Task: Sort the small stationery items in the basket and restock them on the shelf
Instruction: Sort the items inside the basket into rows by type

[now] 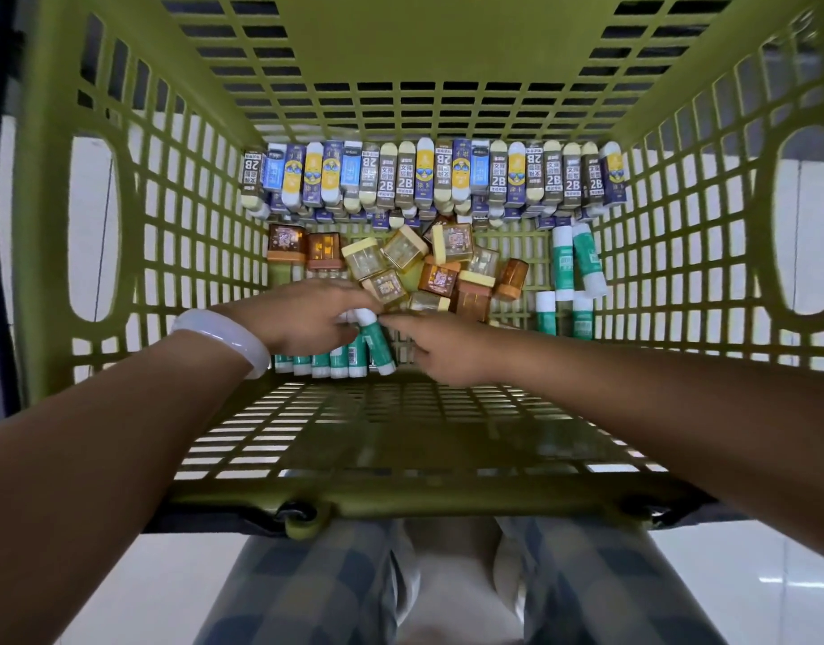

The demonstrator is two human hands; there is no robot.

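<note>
Both my hands reach into the green plastic basket (135,253). A row of green-and-white glue sticks (321,363) lies at the near left of its floor. My left hand (303,316), a white bangle on its wrist, curls over that row, and a white cap shows between its fingers. My right hand (440,349) pinches the top end of one tilted glue stick (377,346) next to the left fingertips. Amber and yellow cube-shaped sharpeners (428,267) lie jumbled in the middle. Wrapped erasers (428,176) stand in a tight row along the far wall.
More glue sticks (570,277) lie loose by the basket's right wall. The basket's near wall (401,439) slopes up towards me, with its rim above my checked trousers (308,588). A white tiled floor (745,588) lies below.
</note>
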